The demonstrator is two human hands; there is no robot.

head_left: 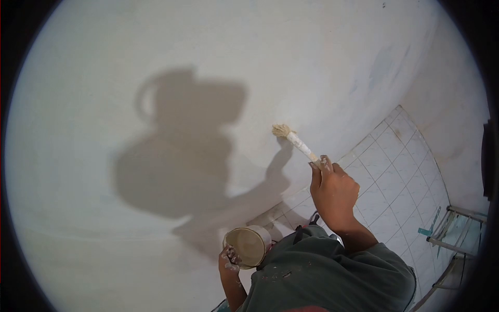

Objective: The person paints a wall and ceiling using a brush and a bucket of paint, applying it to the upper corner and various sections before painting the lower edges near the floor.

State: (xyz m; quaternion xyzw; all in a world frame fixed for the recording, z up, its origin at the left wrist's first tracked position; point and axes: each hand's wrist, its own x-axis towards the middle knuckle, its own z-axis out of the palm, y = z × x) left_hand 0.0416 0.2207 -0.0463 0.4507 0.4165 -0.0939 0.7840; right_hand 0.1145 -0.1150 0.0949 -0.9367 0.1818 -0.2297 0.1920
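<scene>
A round brush (299, 143) with pale bristles and a white-smeared handle touches or nearly touches the pale wall (322, 67). My right hand (334, 190) is closed round the lower end of its handle. Low in the view, my left hand (229, 258) grips the rim of a small bucket (263, 236), fingers curled over the edge and spotted with white. The bucket is tilted towards the camera and shows a pale beige inside; how full it is I cannot tell.
White tiles (384, 171) with dark joint lines lie beyond my right arm. A metal ladder or frame (451, 242) with teal parts stands at the lower right. A dark object (488, 161) is at the right edge. My shadow (176, 156) falls on the wall.
</scene>
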